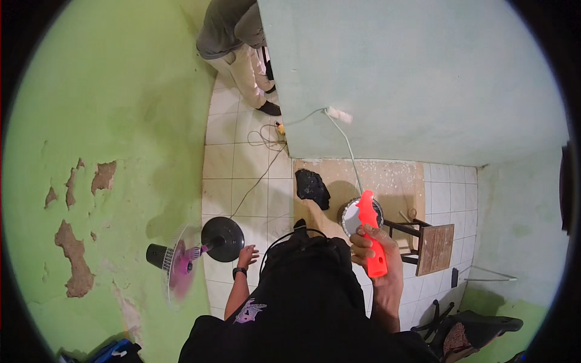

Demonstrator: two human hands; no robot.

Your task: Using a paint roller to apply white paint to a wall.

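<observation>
My right hand (378, 245) is wrapped round the bright red-orange handle of a paint roller (367, 212). Its thin metal rod runs up to a white roller sleeve (340, 115), which lies at the pale blue-green wall (387, 72); whether it presses on the wall I cannot tell. Below the handle's upper end, a bucket (351, 219) with white inside stands on the floor, partly hidden by my hand and the handle. My left hand (247, 257) hangs at my side, empty with fingers apart, close to the round black base (222, 239) of a pedestal fan.
A brown sheet (393, 175) spotted with white covers the floor by the wall, bearing a crumpled black bag (312, 187). A wooden stool (436, 249) and a black chair (466, 333) stand right. Cables (264, 175) cross the tiles. Another person (239, 54) is beyond the wall corner.
</observation>
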